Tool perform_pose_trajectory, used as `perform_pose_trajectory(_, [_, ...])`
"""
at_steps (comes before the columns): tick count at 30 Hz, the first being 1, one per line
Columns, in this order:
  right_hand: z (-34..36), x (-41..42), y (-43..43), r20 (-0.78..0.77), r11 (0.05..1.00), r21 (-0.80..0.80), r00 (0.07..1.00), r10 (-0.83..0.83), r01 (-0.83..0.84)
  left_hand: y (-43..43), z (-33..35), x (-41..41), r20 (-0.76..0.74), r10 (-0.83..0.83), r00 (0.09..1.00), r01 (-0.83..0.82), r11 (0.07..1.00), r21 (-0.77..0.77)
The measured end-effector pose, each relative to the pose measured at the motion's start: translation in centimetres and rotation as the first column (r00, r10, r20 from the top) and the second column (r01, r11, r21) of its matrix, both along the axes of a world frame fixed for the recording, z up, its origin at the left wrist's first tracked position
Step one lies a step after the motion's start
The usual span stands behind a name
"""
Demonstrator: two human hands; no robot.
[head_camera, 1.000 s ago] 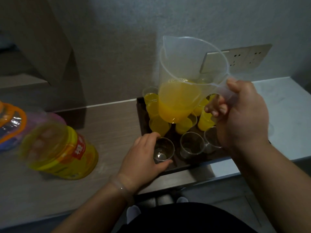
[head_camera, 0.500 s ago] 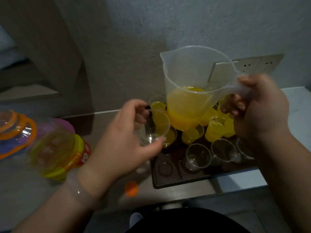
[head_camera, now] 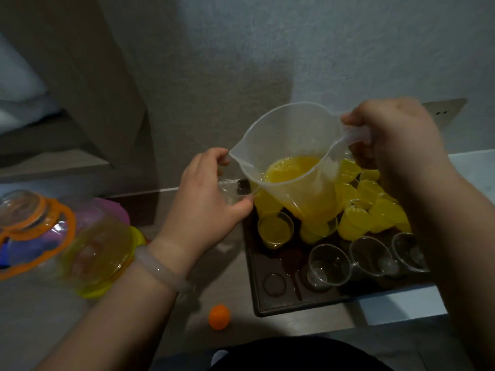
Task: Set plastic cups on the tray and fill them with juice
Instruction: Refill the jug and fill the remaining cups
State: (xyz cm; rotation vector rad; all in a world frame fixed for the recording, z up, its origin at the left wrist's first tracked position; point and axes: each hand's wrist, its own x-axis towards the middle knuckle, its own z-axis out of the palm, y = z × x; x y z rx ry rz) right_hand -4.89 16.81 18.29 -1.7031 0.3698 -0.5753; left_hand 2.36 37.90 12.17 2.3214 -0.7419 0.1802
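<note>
Filled cups (head_camera: pixel 356 207) behind empty cups (head_camera: pixel 329 265) on tray (head_camera: pixel 278 303).

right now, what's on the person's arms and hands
The left hand and right hand are bare: no gloves, and no rings show. No sleeves reach the forearms. The left wrist wears a smooth, pale, translucent bangle.

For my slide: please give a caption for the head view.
Right hand holds the juice pitcher tilted toward a clear cup held in the left hand.
</note>
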Motion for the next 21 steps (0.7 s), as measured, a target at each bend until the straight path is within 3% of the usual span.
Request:
perform_pose_trajectory(10, [2.2,1.6,1.1,-0.224,0.916,-0.394,0.974,-0.021,-0.071,0.4,-1.2,0.7,0.007,0.005,1.000,-0.005,0.999,0.045])
perform_pose_trajectory(21, [3.8,2.6,1.6,-0.275,0.826,-0.549,0.961,-0.034,-0.128,0.6,-1.4,1.0,0.012,-0.072,0.997,0.070,0.991,0.117])
